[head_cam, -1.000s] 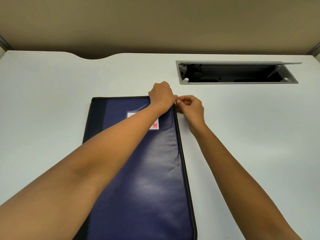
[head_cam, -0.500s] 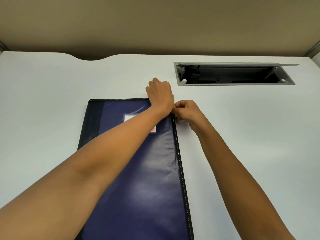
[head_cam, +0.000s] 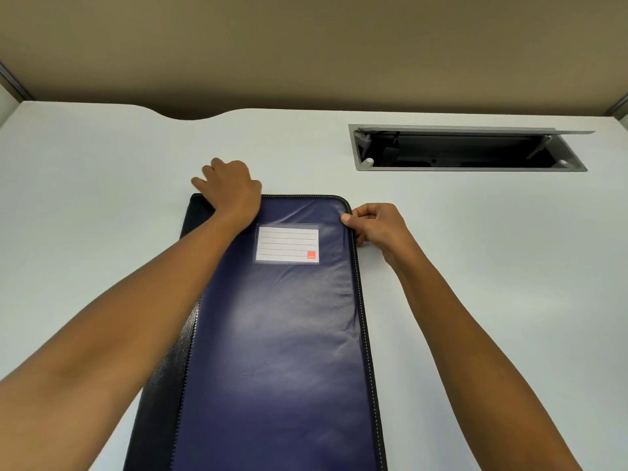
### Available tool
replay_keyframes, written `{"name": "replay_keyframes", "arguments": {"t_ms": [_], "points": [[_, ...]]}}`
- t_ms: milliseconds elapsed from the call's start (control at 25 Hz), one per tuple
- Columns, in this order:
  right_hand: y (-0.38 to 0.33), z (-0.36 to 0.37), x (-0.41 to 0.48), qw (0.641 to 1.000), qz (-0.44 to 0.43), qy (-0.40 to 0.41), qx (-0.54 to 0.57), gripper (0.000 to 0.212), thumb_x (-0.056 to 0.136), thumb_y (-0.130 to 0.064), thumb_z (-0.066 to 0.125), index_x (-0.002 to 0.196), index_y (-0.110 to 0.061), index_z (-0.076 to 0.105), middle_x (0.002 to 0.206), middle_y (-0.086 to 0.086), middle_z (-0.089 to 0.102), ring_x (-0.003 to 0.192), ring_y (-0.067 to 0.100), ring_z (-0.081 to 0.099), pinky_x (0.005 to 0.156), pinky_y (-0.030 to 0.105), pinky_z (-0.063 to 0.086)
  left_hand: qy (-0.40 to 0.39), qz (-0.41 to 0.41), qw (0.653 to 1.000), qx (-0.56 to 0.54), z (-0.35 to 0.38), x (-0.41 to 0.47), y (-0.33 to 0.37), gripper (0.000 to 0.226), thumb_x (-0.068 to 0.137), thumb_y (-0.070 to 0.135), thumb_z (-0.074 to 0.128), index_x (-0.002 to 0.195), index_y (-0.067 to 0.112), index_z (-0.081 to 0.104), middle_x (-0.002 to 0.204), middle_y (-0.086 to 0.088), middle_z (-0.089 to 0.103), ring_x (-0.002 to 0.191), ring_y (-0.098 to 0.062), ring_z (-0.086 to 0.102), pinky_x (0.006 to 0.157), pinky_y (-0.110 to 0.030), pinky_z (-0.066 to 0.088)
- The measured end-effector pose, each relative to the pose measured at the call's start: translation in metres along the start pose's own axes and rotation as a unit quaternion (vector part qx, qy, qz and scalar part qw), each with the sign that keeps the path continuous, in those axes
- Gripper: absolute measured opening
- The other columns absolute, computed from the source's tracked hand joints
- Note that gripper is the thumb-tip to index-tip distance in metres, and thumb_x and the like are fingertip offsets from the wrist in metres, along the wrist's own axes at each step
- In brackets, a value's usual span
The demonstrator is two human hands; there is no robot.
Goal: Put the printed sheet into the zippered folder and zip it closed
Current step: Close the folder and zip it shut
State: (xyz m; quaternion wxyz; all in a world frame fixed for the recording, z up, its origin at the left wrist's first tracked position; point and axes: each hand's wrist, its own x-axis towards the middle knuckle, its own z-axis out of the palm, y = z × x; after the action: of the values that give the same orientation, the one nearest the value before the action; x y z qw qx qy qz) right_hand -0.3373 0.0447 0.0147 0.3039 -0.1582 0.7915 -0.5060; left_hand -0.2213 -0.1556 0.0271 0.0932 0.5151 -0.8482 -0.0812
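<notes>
2 hands flank the folder [head_cam: 278, 334]: left hand [head_cam: 231, 190] far-left corner, right hand [head_cam: 377, 226] far-right edge.

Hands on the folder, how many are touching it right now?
2. The left hand presses its far left corner; the right hand pinches the right edge of the folder near the far corner.

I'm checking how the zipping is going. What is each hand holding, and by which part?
The right hand pinches the folder at its right zipper edge near the far corner; the pull itself is hidden. The left hand grips its far-left edge.
</notes>
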Motion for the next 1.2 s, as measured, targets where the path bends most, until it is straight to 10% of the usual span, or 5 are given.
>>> {"name": "replay_keyframes", "arguments": {"t_ms": [400, 600, 920, 1200], "points": [[-0.004, 0.006, -0.001, 0.999, 0.002, 0.026, -0.032, 0.019, 0.08, -0.021, 0.075, 0.082, -0.006, 0.064, 0.071, 0.006, 0.062, 0.05, 0.014, 0.052, 0.051, 0.024, 0.046, 0.028, -0.105, 0.994, -0.027, -0.009, 0.02, -0.077, 0.03, 0.084, 0.02, 0.049, 0.097, -0.002, 0.063, 0.116, -0.022, 0.052, 0.108, -0.041, 0.048, 0.094, -0.048, 0.033], [0.001, 0.015, -0.03, 0.991, -0.027, 0.098, -0.089, 0.022, 0.085, -0.031, 0.068, 0.094, -0.01, 0.067, 0.08, 0.0, 0.065, 0.074, 0.015, 0.06, 0.073, 0.029, 0.051, 0.035, -0.024, 0.986, -0.16, -0.01, -0.041, -0.088, 0.047, 0.093, 0.033, 0.045, 0.132, 0.008, 0.047, 0.138, -0.015, 0.04, 0.123, -0.035, 0.041, 0.099, -0.047, 0.037], [0.054, 0.021, -0.156, 0.987, -0.028, 0.135, -0.083, 0.015, 0.086, -0.03, 0.067, 0.1, -0.025, 0.064, 0.081, -0.019, 0.064, 0.076, -0.008, 0.059, 0.06, -0.004, 0.039, -0.029, 0.07, 0.962, -0.264, -0.02, -0.203, -0.152, 0.059, 0.094, 0.045, 0.036, 0.149, 0.03, 0.018, 0.155, 0.004, 0.025, 0.139, -0.012, 0.028, 0.108, -0.028, 0.024], [0.047, 0.024, -0.161, 0.986, -0.033, 0.137, -0.094, 0.023, 0.088, -0.02, 0.066, 0.109, -0.012, 0.065, 0.091, -0.001, 0.066, 0.084, 0.013, 0.061, 0.07, 0.013, 0.041, -0.036, 0.05, 0.96, -0.272, -0.021, -0.216, -0.147, 0.057, 0.099, 0.035, 0.036, 0.15, 0.024, 0.015, 0.158, 0.0, 0.02, 0.143, -0.017, 0.023, 0.111, -0.03, 0.022]]}}
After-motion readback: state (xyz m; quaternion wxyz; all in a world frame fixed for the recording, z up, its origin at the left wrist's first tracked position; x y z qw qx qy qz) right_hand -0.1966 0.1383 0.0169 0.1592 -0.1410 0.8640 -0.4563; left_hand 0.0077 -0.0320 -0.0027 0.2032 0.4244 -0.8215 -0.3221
